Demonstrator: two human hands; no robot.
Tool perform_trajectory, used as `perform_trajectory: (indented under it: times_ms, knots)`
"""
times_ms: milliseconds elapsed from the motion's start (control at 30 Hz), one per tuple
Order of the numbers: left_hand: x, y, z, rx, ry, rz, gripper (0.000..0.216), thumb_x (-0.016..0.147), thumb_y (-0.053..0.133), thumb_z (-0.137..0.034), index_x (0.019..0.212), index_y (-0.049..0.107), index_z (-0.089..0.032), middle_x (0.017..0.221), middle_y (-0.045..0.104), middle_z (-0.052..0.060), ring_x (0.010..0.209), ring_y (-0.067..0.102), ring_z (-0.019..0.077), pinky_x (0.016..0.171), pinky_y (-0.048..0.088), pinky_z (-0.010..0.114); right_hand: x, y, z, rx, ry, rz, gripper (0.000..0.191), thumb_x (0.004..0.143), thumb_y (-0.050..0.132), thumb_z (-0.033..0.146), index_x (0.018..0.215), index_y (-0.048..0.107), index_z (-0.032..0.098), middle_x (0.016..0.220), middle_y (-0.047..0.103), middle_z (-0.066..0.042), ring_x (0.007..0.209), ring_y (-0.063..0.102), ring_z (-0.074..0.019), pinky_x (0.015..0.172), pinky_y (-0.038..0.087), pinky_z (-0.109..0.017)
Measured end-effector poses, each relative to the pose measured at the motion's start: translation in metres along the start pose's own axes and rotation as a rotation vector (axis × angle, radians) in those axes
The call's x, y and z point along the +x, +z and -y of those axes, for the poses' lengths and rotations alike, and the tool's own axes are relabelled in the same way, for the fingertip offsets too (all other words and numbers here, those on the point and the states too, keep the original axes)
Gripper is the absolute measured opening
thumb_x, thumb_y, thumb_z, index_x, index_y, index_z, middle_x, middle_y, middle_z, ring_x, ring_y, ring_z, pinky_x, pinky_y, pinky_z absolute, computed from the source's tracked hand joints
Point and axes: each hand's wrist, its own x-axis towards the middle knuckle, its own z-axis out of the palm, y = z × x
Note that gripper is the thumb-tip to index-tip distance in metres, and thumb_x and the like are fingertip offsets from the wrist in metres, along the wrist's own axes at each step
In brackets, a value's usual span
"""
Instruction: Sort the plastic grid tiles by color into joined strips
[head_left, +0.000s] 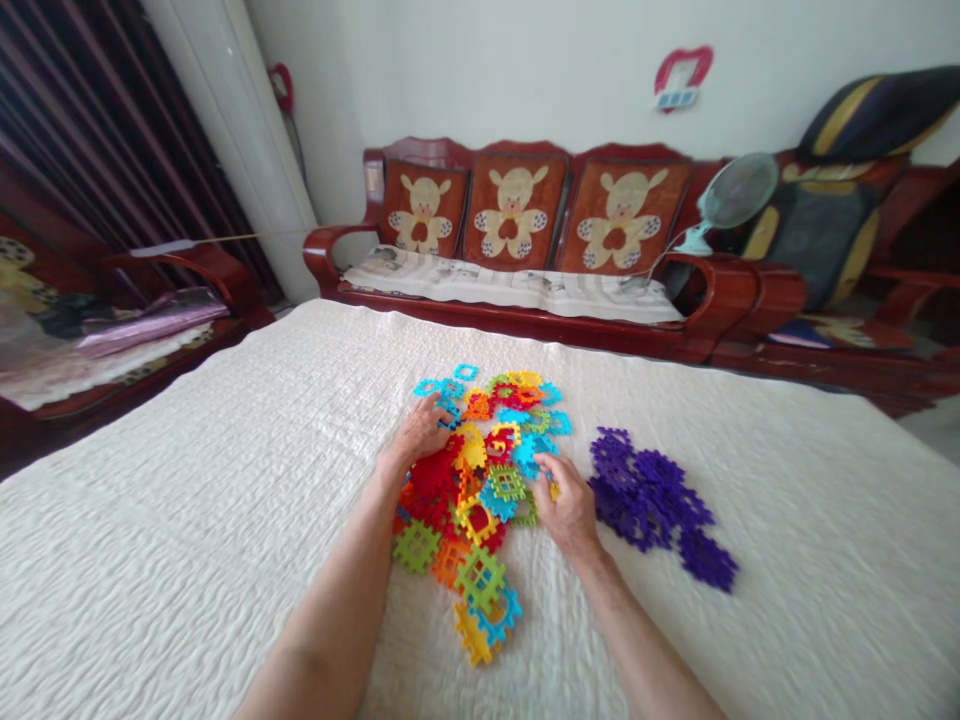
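Observation:
A heap of flat plastic interlocking building pieces point(472, 480) in red, yellow, green, orange and blue lies on the bed cover. My left hand point(421, 432) is at the heap's far left side, its fingers bent down around a blue interlocking piece point(448, 412); its fingertips are partly hidden. At the right edge of the heap is my right hand point(566, 498). Its fingers are curled, with a gap between thumb and index finger, beside blue pieces point(531, 450) and a small yellow piece point(555, 491). A separate group of purple pieces point(649, 495) lies to its right.
The pieces rest on a white quilted cover point(225, 480). Beyond its far edge stands a dark red wooden sofa point(517, 315) with bear cushions point(510, 215). A small fan point(739, 195) is at the right, and a wooden armchair point(217, 265) stands at the left.

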Motion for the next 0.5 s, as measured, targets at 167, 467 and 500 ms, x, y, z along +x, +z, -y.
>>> perform_trajectory:
  times_ms: [167,467,500]
  knots:
    - [-0.0012,-0.0026,0.0012,-0.031,0.011,-0.007,0.031,0.075,0.052,-0.012,0.098,0.069,-0.021,0.144,0.048,0.006,0.133,0.045,0.0238,0.112,0.037,0.038,0.0003,0.0002,0.0013,0.024,0.032,0.004,0.027,0.086,0.043,0.020,0.104,0.062,0.022,0.099,0.069,-0.009,0.093,0.066,-0.0218,0.084,0.054,-0.038]
    - [-0.0039,-0.0011,-0.0042,-0.036,0.020,-0.035,0.032,0.085,0.058,-0.032,0.112,0.070,-0.022,0.149,0.043,0.009,0.137,0.042,0.0232,0.114,0.033,0.033,0.0008,0.0051,-0.0066,-0.016,0.019,-0.127,0.029,0.085,0.044,0.021,0.109,0.061,0.019,0.107,0.066,-0.012,0.103,0.062,-0.0244,0.091,0.051,-0.043]
    - [-0.0034,-0.0006,-0.0062,-0.032,0.006,-0.034,0.031,0.085,0.057,-0.034,0.111,0.070,-0.022,0.147,0.045,0.009,0.137,0.041,0.0235,0.114,0.033,0.034,0.0006,0.0055,-0.0072,-0.016,0.023,-0.118,0.029,0.085,0.044,0.021,0.109,0.061,0.019,0.106,0.066,-0.012,0.103,0.062,-0.0242,0.091,0.052,-0.042]
